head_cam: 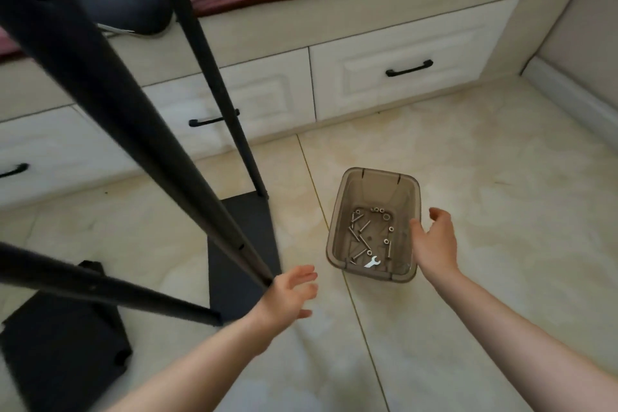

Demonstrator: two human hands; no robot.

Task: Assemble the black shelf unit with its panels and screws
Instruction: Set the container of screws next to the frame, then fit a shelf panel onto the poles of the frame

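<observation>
Both forearms reach out low over the tiled floor (468, 150). Fingers of the left hand (289, 294) are spread and empty, just beside the foot of a slanting black pole (140, 130). Those of the right hand (434, 241) are loosely open, against the right wall of a translucent brown bin (374, 191) holding screws (359, 234) and a small wrench (372, 261). Black panels (247, 237) lie flat on the floor left of the bin, before cream drawers (401, 63).

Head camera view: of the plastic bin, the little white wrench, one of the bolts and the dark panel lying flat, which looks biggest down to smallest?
1. Dark panel
2. Plastic bin
3. White wrench and a bolt: too alike to rank.
</observation>
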